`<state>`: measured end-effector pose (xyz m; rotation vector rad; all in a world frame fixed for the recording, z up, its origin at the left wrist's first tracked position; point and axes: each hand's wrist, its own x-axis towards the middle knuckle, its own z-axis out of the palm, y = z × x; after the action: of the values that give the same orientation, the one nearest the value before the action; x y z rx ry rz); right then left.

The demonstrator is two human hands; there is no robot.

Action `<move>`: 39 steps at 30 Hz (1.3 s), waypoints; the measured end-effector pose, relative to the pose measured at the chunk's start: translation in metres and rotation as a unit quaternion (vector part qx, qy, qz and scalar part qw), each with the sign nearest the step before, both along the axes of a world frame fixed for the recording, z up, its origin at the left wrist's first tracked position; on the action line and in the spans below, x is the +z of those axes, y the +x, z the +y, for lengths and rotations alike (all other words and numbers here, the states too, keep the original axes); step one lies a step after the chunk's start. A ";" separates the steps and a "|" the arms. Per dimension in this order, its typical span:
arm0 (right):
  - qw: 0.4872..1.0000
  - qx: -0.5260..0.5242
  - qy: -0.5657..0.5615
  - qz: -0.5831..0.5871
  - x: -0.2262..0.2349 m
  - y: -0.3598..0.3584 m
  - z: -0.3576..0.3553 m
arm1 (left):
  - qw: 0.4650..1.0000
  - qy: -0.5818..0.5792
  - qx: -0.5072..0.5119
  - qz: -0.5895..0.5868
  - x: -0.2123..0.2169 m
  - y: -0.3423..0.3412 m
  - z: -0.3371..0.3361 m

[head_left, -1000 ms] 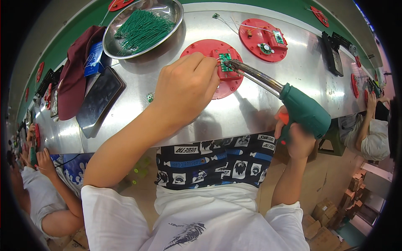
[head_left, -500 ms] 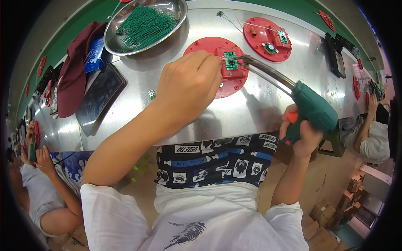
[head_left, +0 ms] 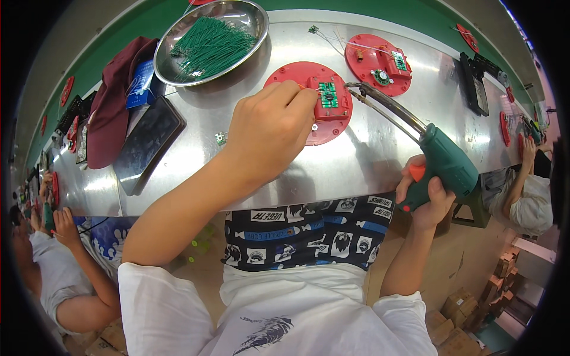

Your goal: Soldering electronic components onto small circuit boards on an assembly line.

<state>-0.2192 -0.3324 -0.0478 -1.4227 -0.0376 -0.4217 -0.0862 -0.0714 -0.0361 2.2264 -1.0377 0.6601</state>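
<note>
My right hand (head_left: 428, 193) is wrapped round the handle of a green soldering gun (head_left: 446, 163) with an orange trigger. Its metal tip points left and stands just off the right edge of a small green circuit board (head_left: 328, 95). That board sits on the raised block of a round red plastic housing (head_left: 332, 132), lying on the metal bench. My left hand (head_left: 270, 127) is closed in a pinch at the board's left edge, on a thin wire that its fingers mostly hide. The hand covers the left part of the housing.
A steel bowl (head_left: 261, 44) of green wires (head_left: 214, 47) stands at the far left. Beside it lie a maroon cap (head_left: 113, 113), a blue box (head_left: 140, 86) and a dark phone (head_left: 148, 142). Another red housing (head_left: 362, 68) is at the back right. Co-workers sit on both sides.
The soldering gun's tip has drawn back from the board to the right. My left hand stays pinched at the board's left edge. The whole view has shifted slightly.
</note>
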 end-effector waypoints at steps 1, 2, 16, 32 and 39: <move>1.000 -0.002 0.003 -0.001 0.000 0.000 0.001 | 1.000 0.006 0.002 0.003 0.001 0.000 0.001; 1.000 -0.004 0.006 -0.003 0.000 0.001 0.001 | 1.000 0.008 0.003 0.002 0.002 -0.001 0.001; 0.998 0.039 0.055 -0.010 0.004 -0.004 -0.003 | 0.995 -0.095 0.014 -0.030 0.039 0.001 0.010; 0.996 0.087 -0.025 0.022 0.011 -0.012 0.008 | 0.999 -0.014 -0.017 0.045 0.010 -0.002 0.005; 0.996 0.074 -0.025 0.036 0.019 -0.010 0.011 | 0.999 -0.013 -0.018 0.040 0.009 -0.003 0.006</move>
<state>-0.2288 -0.3218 -0.0290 -1.4725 -0.0955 -0.2477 -0.0889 -0.0653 -0.0269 2.1879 -1.0217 0.5611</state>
